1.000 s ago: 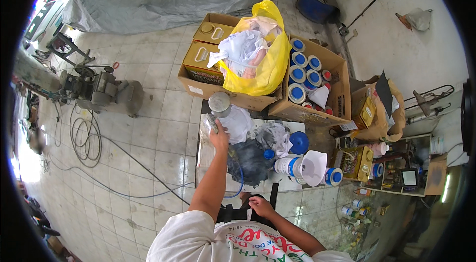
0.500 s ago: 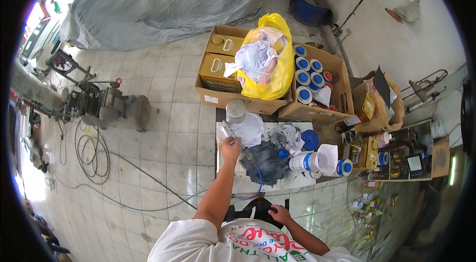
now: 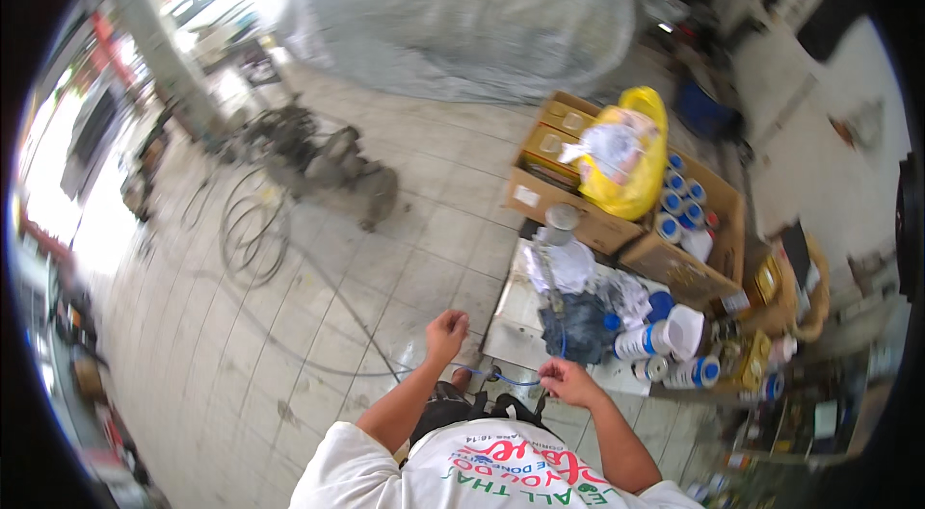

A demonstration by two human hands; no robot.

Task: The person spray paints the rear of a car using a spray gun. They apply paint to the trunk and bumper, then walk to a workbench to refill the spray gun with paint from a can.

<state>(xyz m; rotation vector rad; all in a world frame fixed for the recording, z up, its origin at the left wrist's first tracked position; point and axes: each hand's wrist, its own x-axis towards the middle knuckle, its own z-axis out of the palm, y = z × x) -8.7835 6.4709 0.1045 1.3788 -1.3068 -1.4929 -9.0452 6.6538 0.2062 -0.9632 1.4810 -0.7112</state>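
Observation:
My left hand [image 3: 446,334] is held over the tiled floor left of the table [image 3: 509,331], fingers loosely bent and apart, nothing visible in it. At the table's near edge my right hand [image 3: 570,382] is closed, thumb and fingers pinched on the thin blue air hose [image 3: 520,381]. The hose runs up to a spray gun [image 3: 552,289] with a greyish cup [image 3: 561,218]. The gun lies on a white cloth [image 3: 570,266] and a dark grey cloth [image 3: 578,328].
Blue-capped cans [image 3: 641,343] and a white cup [image 3: 684,331] stand on the table's right. Behind are cardboard boxes [image 3: 602,230] and a yellow bag [image 3: 641,177] of rags. A compressor [image 3: 337,167] and coiled hose [image 3: 252,239] sit on the left floor; a grey cover [image 3: 462,27] lies beyond.
My left hand has let go of the spray gun and moved toward me, off the table. The right hand has come from my waist to the hose. The view has swung left.

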